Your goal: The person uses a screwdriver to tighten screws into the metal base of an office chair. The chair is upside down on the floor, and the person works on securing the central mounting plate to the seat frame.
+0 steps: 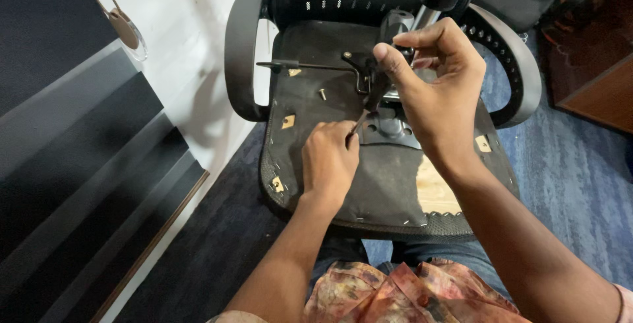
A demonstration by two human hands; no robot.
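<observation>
Head view looks down on an upturned office chair (369, 164) resting across the person's lap, its black fabric underside facing up and its two curved armrests pointing away. The left hand (328, 158) lies knuckles-up on the fabric near the middle of the seat base, fingers curled shut around a thin dark tool (357, 125) whose tip angles up and to the right, toward the metal mechanism plate (389, 128) bolted at the seat's centre. The tool sticks out of the top of the fist, just beside the plate's near-left corner; whether its tip touches the plate cannot be told. The right hand (432, 79) hovers above and beyond the plate, thumb and forefinger pinched together on a small dark part of the mechanism at its upper edge, the other fingers curled loosely behind. A long thin lever (303, 66) runs leftward from the mechanism across the fabric. A loose screw (322, 94) lies on the fabric to the left of the plate, well apart from both hands. A patch of bare wood (436, 191) shows through torn fabric under the right wrist. Blue carpet (573, 164) covers the floor to the right.
</observation>
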